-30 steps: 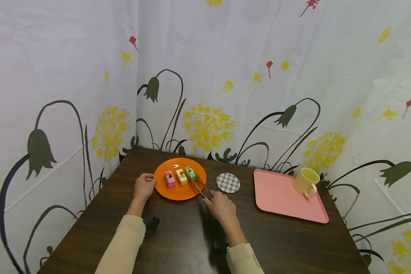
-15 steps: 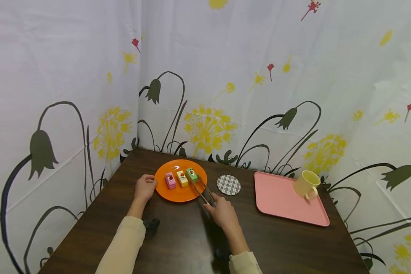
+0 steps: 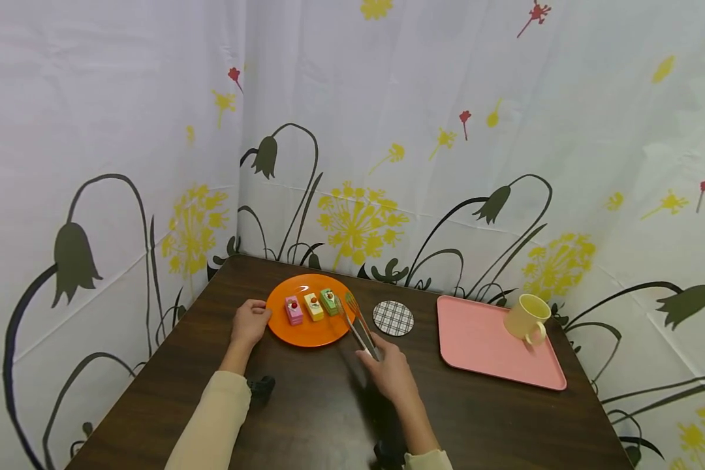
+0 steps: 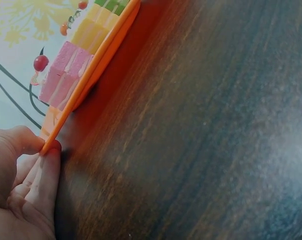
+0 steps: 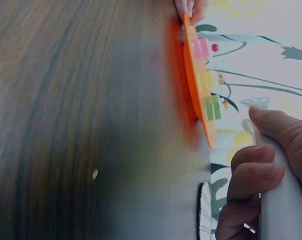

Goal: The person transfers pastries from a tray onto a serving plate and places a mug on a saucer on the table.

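Note:
My left hand point(image 3: 250, 322) pinches the left rim of the orange plate point(image 3: 288, 334) between thumb and fingers, as the left wrist view also shows. On that plate stand three small toy cakes in a row: a pink cake point(image 3: 294, 311), a yellow cake point(image 3: 314, 307) and a green cake point(image 3: 329, 302). My right hand point(image 3: 390, 369) grips a pair of metal tongs point(image 3: 363, 339). Their tips are apart, over the plate's right side, just right of the green cake, with nothing seen between them. In the right wrist view the green cake point(image 5: 211, 107) sits on the plate, separate from the tongs.
A round checked coaster point(image 3: 393, 318) lies right of the plate. Farther right, a pink tray point(image 3: 482, 339) bears a yellow mug point(image 3: 525, 315) at its back right corner. The dark wooden table point(image 3: 305, 405) meets a flower-patterned curtain point(image 3: 388, 163) behind.
My right hand and the tongs have drawn back to the right, away from the green cake, and the tips now stand clear of it. The left hand stays at the plate's rim.

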Demonstrator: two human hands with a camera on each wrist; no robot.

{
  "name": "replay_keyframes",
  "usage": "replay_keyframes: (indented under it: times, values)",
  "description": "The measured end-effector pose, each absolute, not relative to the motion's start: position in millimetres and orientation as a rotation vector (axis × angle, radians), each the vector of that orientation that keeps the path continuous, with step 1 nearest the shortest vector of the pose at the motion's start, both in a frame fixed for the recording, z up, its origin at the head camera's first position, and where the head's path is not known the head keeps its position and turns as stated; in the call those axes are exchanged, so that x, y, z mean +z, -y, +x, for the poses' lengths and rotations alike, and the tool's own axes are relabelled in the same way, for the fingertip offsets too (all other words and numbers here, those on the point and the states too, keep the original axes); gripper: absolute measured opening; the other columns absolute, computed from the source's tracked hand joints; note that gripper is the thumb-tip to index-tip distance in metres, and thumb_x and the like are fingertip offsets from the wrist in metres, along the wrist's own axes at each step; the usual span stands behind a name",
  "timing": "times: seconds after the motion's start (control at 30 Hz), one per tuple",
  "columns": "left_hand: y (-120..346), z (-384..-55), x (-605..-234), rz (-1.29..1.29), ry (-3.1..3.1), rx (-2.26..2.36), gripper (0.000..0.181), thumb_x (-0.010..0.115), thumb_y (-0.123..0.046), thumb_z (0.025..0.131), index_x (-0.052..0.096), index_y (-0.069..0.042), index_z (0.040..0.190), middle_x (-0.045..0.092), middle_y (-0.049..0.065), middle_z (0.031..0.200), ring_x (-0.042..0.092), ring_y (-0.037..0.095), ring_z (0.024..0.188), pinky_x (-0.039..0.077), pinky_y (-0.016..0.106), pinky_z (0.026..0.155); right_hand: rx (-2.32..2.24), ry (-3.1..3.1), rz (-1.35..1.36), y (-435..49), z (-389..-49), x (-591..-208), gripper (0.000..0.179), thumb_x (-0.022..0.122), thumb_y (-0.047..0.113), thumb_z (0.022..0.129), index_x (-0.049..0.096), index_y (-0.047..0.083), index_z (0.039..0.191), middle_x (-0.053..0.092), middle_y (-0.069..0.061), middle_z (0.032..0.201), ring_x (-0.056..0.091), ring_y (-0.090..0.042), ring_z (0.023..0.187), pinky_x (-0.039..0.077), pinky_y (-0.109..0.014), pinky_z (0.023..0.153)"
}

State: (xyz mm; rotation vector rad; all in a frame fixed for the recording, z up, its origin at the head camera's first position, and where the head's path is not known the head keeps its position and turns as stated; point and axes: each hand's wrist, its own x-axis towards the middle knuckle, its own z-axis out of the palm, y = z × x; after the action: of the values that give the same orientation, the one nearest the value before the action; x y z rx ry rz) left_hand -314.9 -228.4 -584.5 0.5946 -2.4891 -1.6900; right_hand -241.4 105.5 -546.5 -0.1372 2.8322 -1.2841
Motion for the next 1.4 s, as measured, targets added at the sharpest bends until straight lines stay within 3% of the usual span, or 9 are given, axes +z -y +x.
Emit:
replay_keyframes:
  times: [0.23,0.43,0.63,0.87,0.97,1.17,1.4]
  values:
    - [228,-318,-587,0.605,2.501,-1.695,0.048,0.056,-0.025,0.108,0.052,0.002,0.148,0.062,0.029,0.141,0.063,0.042,0.122,0.054,0.054,0.111,-1.418,-2.798,-0.087,-125,-238,-543,0.063,0.081,0.037,0.097,0.062,0.018,0.154,0.074,-0.013,0.123,0.062,-0.025,0.093,0.051,-0.039,0.079]
    - [226,-322,-588,0.589,2.502,-1.706,0.047,0.057,-0.024,0.109,0.052,0.002,0.148,0.062,0.029,0.141,0.063,0.042,0.122,0.054,0.053,0.111,-1.476,-2.81,-0.027,-144,-233,-541,0.071,0.082,0.04,0.095,0.059,0.013,0.156,0.073,-0.015,0.127,0.064,-0.024,0.097,0.053,-0.037,0.08]
    - [230,-324,-586,0.567,2.503,-1.686,0.047,0.057,-0.025,0.108,0.053,0.003,0.147,0.062,0.03,0.141,0.063,0.042,0.122,0.054,0.054,0.109,-1.515,-2.807,-0.017,-166,-229,-545,0.065,0.082,0.037,0.096,0.06,0.018,0.155,0.074,-0.014,0.121,0.064,-0.02,0.088,0.053,-0.035,0.074]
    - [235,-317,-586,0.581,2.519,-1.695,0.049,0.054,-0.027,0.11,0.05,0.002,0.15,0.06,0.03,0.144,0.06,0.043,0.125,0.051,0.057,0.114,-1.595,-2.69,0.054,-191,-221,-548,0.067,0.084,0.052,0.091,0.06,0.028,0.149,0.065,-0.006,0.078,0.055,-0.017,0.05,0.052,-0.034,0.045]
    - [235,-318,-589,0.599,2.518,-1.697,0.049,0.055,-0.027,0.11,0.051,0.002,0.149,0.06,0.029,0.144,0.06,0.043,0.125,0.05,0.056,0.114,-1.549,-2.726,0.092,-200,-220,-549,0.074,0.084,0.054,0.09,0.057,0.025,0.153,0.06,-0.002,0.07,0.054,-0.017,0.045,0.052,-0.035,0.044]
    - [232,-322,-592,0.6,2.519,-1.696,0.048,0.056,-0.026,0.109,0.052,0.002,0.148,0.061,0.029,0.143,0.061,0.042,0.124,0.051,0.055,0.112,-1.562,-2.743,0.161,-216,-216,-551,0.079,0.083,0.055,0.09,0.054,0.022,0.156,0.059,-0.003,0.071,0.054,-0.017,0.046,0.052,-0.035,0.046]
    - [229,-321,-592,0.599,2.517,-1.687,0.046,0.055,-0.024,0.108,0.053,0.002,0.147,0.062,0.03,0.143,0.061,0.043,0.124,0.051,0.055,0.111,-1.532,-2.744,0.24,-235,-208,-555,0.075,0.083,0.04,0.095,0.049,0.017,0.158,0.058,-0.001,0.067,0.052,-0.015,0.045,0.049,-0.033,0.046]
